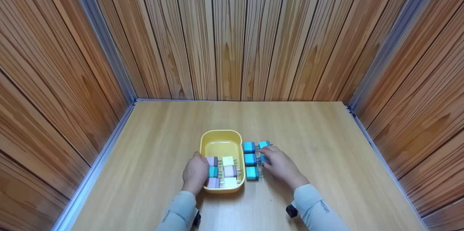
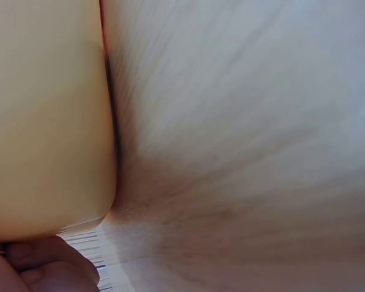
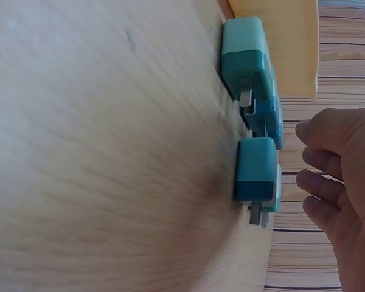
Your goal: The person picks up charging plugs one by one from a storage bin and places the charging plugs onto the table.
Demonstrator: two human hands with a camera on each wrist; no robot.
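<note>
A yellow plastic basin (image 1: 221, 136) holds several plug chargers, some lilac (image 1: 211, 161), some cream (image 1: 228, 161) and one teal (image 1: 213, 171). My left hand (image 1: 195, 173) grips its left rim; in the left wrist view the curled fingers (image 2: 55, 267) lie by the basin wall (image 2: 48, 121). Right of the basin, several blue and teal chargers stand on the table in two columns, prongs pointing right. My right hand (image 1: 282, 165) is over the right column, fingers loosely bent, partly hiding a blue charger (image 3: 255, 170). In the right wrist view a gap shows between fingertips and chargers.
The wooden table (image 1: 163, 126) is enclosed by plank-patterned walls (image 1: 228, 35) at the back and both sides. Metal strips (image 1: 98, 31) run along the corners. The chargers of the near column sit close against the basin's right side.
</note>
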